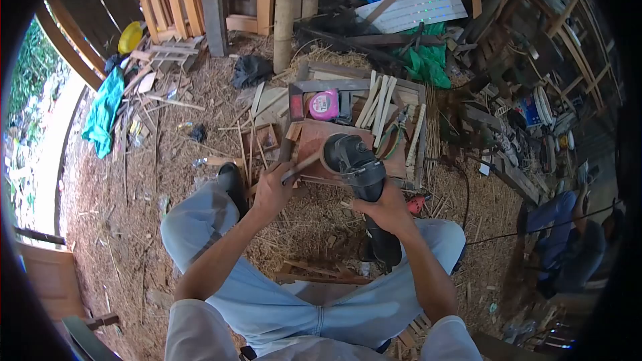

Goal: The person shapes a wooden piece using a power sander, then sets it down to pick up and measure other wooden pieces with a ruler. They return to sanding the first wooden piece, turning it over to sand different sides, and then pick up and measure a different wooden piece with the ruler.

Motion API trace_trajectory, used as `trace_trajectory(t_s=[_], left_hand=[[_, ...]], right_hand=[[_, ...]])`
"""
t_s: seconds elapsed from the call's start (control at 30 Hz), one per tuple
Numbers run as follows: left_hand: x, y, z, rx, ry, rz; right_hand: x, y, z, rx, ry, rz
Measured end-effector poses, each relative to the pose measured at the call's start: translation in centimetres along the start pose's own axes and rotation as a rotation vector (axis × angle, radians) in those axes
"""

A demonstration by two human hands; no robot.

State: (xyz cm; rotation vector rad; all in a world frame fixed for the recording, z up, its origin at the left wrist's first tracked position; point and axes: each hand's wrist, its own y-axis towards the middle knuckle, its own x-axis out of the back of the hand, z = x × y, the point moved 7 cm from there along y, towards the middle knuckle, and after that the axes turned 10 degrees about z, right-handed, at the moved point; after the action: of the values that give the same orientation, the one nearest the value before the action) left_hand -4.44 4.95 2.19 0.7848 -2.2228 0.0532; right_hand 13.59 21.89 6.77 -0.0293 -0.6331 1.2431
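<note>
Left hand (270, 190): fingers pinching wood strip (303, 165). Right hand (390, 210): fingers wrapped round grinder (362, 171). Sanding, I guess; needs steady grip.

The power tool (364, 172) is black, the tape measure (324, 105) pink, the trousers (261, 304) pale blue.

Left grip (272, 189) holds stick (306, 164); right grip (386, 210) holds power tool (361, 166).

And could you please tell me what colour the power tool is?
Mostly black; the power tool shows best in the head view.
</note>
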Motion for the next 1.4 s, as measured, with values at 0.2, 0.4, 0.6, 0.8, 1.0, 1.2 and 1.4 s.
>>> trace_trajectory(t_s=[0.2,0.4,0.6,0.8,1.0,1.2,1.4], left_hand=[[2.3,-0.2,0.1,0.114,0.019,0.059],[1.2,0.1,1.6,0.075,-0.053,0.002],[0.9,0.0,1.2,0.031,0.023,0.060],[1.2,0.4,1.1,0.033,0.038,0.085],[0.9,0.0,1.6,-0.002,0.060,0.087],[1.4,-0.1,1.3,-0.070,0.056,0.042],[2.6,-0.6,0.6,-0.002,0.055,0.148]], right_hand=[[-1.1,1.1,1.0,-0.002,-0.035,-0.043],[-1.4,1.7,0.8,-0.003,-0.085,-0.033],[-1.8,1.9,1.3,0.003,-0.116,-0.007],[-0.9,2.1,0.7,0.002,-0.125,-0.067],[1.3,2.2,0.2,0.003,-0.075,-0.111],[3.3,2.6,-1.3,-0.011,-0.003,-0.171],[2.5,1.6,0.7,0.044,0.083,-0.132]])
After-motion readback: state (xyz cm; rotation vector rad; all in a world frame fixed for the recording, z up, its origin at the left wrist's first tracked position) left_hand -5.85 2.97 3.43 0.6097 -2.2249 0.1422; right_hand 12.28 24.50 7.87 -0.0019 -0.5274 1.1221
